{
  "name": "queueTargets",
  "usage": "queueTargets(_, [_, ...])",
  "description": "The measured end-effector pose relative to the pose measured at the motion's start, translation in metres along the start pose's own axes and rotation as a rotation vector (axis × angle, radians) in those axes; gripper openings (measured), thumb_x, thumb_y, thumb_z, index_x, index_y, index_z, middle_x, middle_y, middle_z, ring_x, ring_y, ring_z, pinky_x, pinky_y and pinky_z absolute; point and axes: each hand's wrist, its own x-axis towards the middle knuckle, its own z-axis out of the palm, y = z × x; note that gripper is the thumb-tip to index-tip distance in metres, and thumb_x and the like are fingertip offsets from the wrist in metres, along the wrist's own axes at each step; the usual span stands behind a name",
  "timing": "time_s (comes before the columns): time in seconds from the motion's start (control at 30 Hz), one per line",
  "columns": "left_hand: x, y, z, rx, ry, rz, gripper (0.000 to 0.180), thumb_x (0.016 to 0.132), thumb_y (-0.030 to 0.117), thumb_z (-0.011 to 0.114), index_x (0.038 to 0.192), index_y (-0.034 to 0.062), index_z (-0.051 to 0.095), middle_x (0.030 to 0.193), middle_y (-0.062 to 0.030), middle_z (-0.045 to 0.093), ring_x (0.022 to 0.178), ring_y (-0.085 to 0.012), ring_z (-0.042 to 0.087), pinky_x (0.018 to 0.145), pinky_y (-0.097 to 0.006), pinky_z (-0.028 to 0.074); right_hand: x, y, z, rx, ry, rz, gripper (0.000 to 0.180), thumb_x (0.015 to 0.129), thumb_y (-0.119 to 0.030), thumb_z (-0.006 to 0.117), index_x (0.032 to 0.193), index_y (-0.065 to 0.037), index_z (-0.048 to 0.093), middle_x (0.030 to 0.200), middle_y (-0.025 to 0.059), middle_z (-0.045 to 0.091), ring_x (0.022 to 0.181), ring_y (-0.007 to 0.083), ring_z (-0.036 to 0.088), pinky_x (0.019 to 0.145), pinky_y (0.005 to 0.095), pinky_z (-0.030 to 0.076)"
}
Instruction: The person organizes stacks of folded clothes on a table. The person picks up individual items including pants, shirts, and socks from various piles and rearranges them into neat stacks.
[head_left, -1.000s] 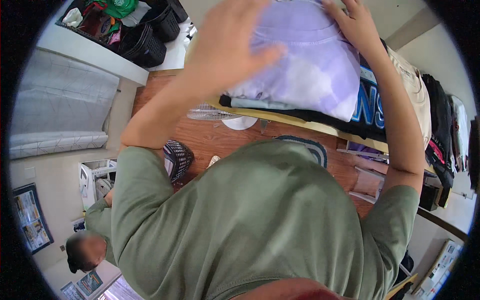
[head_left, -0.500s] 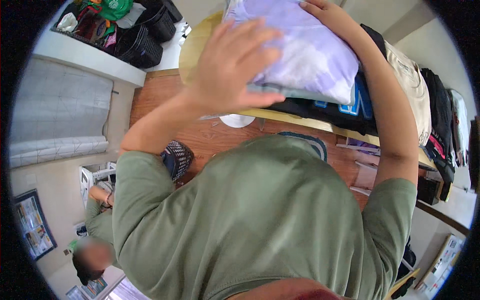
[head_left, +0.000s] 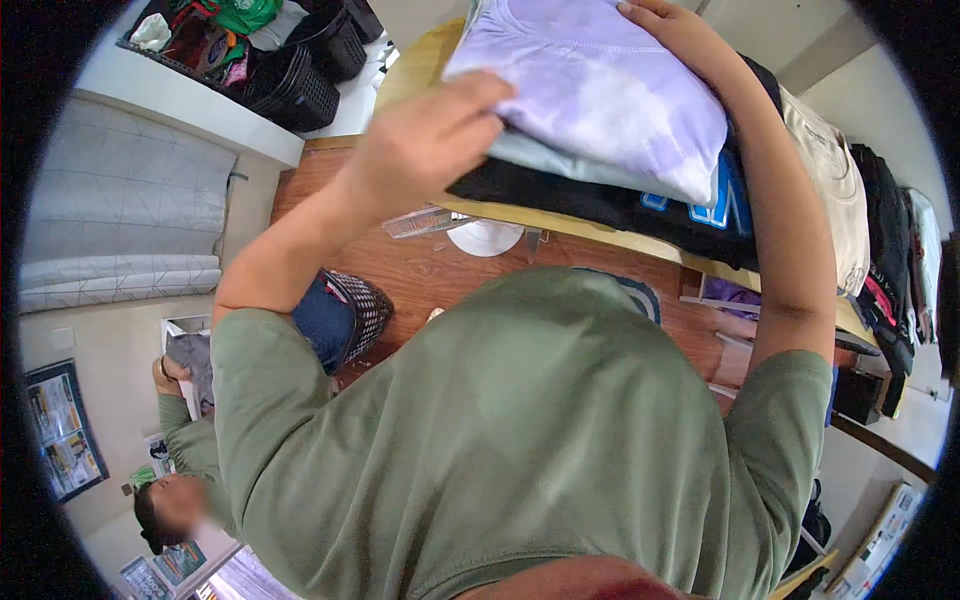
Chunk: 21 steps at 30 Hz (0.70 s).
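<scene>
Both hands are on the folded lavender tie-dye shirt (head_left: 600, 90), which sits on top of a stack of folded clothes (head_left: 640, 205) at the bench's (head_left: 420, 70) near edge. The left hand (head_left: 425, 145) presses flat on its left end, fingers spread; the right hand (head_left: 675, 30) cups the far right corner. The shirt's long axis runs left-right between them.

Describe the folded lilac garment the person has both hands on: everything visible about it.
The folded lilac and white tie-dye garment looks like soft knit cotton, with a stitched neckline seam near its far edge. It lies flat as the top of a stack, on a folded pale grey-green garment and a black garment with blue lettering, over a light wooden tabletop. The left hand presses its near-left edge; the right hand rests on its far-right corner.
</scene>
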Motion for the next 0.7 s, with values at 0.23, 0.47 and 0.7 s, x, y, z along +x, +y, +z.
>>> queueTargets(0.23, [-0.022,-0.022,0.001,-0.139,-0.091,0.080,0.027,0.066,0.004,0.075,0.091,0.0017,0.063,0.121,-0.0106,0.067,0.121,-0.0336,0.061,0.095,-0.041,0.055,-0.013,0.005,0.001,-0.027,0.049,-0.091,0.052,0.098,-0.043,0.052,0.127,-0.001,0.064,0.127,0.0230,0.065,0.118,0.0372,0.061,0.103,0.0408,0.045])
queueTargets(0.47, [0.002,0.005,-0.021,-0.023,0.112,0.072,0.049,0.079,0.048,0.069,0.110,0.0105,0.068,0.131,-0.0064,0.065,0.131,-0.0340,0.053,0.104,-0.056,0.037,0.024,0.042,0.020,0.138,-0.017,-0.129,0.052,0.099,-0.050,0.053,0.129,-0.009,0.064,0.122,0.0135,0.068,0.112,0.0280,0.063,0.100,0.0357,0.046])
queueTargets(0.7, [0.088,-0.009,0.064,-0.008,-0.283,-0.327,0.104,0.067,0.083,0.064,0.152,0.0265,0.041,0.159,-0.0161,0.031,0.141,-0.0524,0.030,0.109,-0.070,0.024,0.039,0.042,0.015,-0.031,-0.058,-0.296,0.056,0.098,-0.055,0.047,0.131,-0.013,0.064,0.128,0.0154,0.066,0.118,0.0347,0.062,0.103,0.0409,0.045])
